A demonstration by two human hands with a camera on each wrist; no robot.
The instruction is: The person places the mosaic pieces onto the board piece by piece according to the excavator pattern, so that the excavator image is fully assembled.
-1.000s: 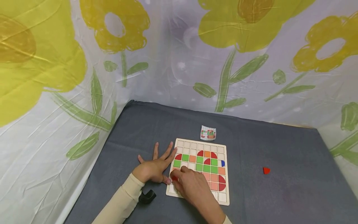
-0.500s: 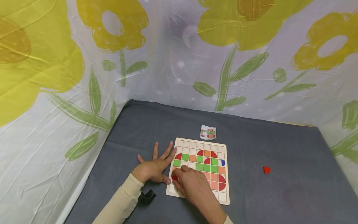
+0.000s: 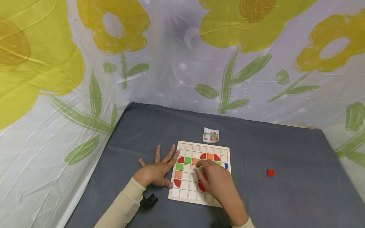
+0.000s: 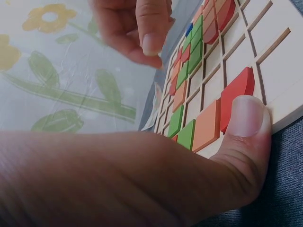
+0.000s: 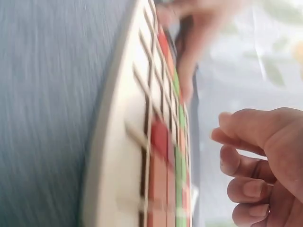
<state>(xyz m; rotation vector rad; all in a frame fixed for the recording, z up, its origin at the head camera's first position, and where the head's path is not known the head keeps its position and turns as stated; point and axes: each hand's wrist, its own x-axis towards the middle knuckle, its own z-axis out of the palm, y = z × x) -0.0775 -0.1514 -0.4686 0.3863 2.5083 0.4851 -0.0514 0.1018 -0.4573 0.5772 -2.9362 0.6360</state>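
My left hand [image 3: 155, 172] lies with spread fingers at the left edge of a wooden grid board [image 3: 185, 185]. Its thumb [image 4: 246, 116] rests on the board's rim beside a red quarter-round tile [image 4: 239, 90]. Over the board's right half hovers my right hand [image 3: 218, 180], fingers loosely curled with nothing between them, hiding several tiles beneath. Down the left column run a red quarter-round, a green square [image 3: 179, 167], an orange square [image 3: 178, 174] and another red quarter-round. A blue half-round piece [image 3: 226, 166] sits at the right edge.
Behind the board lies a small printed card [image 3: 211, 135] with a coloured grid pattern. A loose red quarter-round piece [image 3: 270, 173] is on the dark grey cloth [image 3: 285, 196] to the right. A black curved object [image 3: 149, 201] is by my left wrist. Flowered curtains surround the table.
My right hand has left the board's lower left and moved right, uncovering the red quarter-round tile in the left column. The left hand stays put.
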